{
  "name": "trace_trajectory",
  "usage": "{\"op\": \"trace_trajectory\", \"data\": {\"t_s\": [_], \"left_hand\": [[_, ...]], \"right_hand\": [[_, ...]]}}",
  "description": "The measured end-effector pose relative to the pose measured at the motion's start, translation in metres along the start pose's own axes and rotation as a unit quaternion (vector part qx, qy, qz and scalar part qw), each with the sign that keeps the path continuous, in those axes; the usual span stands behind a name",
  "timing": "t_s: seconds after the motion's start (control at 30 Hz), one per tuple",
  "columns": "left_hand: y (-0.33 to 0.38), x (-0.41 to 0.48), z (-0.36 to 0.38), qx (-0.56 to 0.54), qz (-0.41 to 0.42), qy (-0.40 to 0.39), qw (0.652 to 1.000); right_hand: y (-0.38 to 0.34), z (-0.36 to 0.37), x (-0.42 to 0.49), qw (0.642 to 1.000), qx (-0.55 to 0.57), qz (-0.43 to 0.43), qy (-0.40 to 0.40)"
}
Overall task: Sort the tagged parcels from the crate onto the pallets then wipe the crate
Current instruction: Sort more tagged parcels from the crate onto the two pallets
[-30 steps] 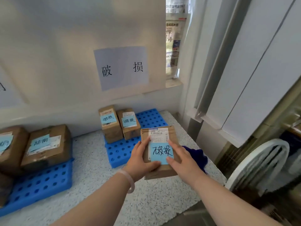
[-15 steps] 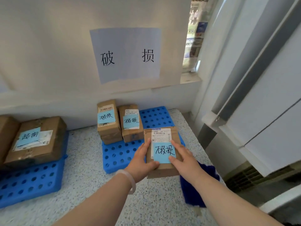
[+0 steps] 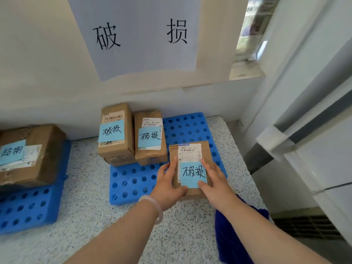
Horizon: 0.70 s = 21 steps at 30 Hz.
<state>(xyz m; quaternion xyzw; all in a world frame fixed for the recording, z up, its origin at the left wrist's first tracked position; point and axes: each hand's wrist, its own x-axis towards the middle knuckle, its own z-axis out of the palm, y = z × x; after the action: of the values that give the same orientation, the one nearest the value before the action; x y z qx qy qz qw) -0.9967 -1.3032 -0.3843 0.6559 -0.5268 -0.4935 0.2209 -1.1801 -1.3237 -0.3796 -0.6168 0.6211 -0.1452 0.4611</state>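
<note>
Placement nearing on blue pallet (image 3: 133, 184)
The left hand (image 3: 167, 185) and right hand (image 3: 216, 181) grip the tagged parcel (image 3: 189, 154), advanced to four o'clock of two sorted boxes (image 3: 114, 141); release seems next.

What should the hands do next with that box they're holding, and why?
Probably set the held parcel down on the blue pallet, beside the two parcels there. The left hand and right hand grip it over that pallet, and its tag matches theirs and the wall sign.

A pale, glossy bangle (image 3: 159, 207) rings the bare left forearm (image 3: 118, 233).
</note>
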Motion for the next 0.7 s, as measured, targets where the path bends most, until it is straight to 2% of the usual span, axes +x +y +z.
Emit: {"op": "trace_trajectory", "data": {"t_s": [0.2, 0.3, 0.37, 0.47, 0.57, 0.7], "left_hand": [[0.002, -0.001, -0.001, 0.037, 0.026, 0.051, 0.998], [0.0, -0.016, 0.004, 0.116, 0.041, 0.066, 0.99], [-0.005, -0.032, 0.007, 0.211, 0.077, 0.063, 0.972], [-0.013, -0.051, 0.01, 0.331, 0.146, 0.048, 0.931], [-0.014, -0.056, 0.013, 0.4, 0.143, 0.001, 0.905], [-0.006, -0.049, 0.01, 0.42, 0.108, -0.011, 0.901]], "right_hand": [[-0.003, -0.006, 0.014, 0.999, -0.039, -0.008, -0.019], [-0.004, -0.011, -0.001, 0.993, -0.113, -0.04, 0.022], [0.0, -0.01, -0.019, 0.976, -0.195, -0.083, 0.059], [0.015, -0.001, -0.043, 0.95, -0.282, -0.129, 0.043], [0.029, 0.012, -0.051, 0.919, -0.361, -0.152, 0.039], [0.03, 0.017, -0.035, 0.906, -0.39, -0.161, 0.035]]}}
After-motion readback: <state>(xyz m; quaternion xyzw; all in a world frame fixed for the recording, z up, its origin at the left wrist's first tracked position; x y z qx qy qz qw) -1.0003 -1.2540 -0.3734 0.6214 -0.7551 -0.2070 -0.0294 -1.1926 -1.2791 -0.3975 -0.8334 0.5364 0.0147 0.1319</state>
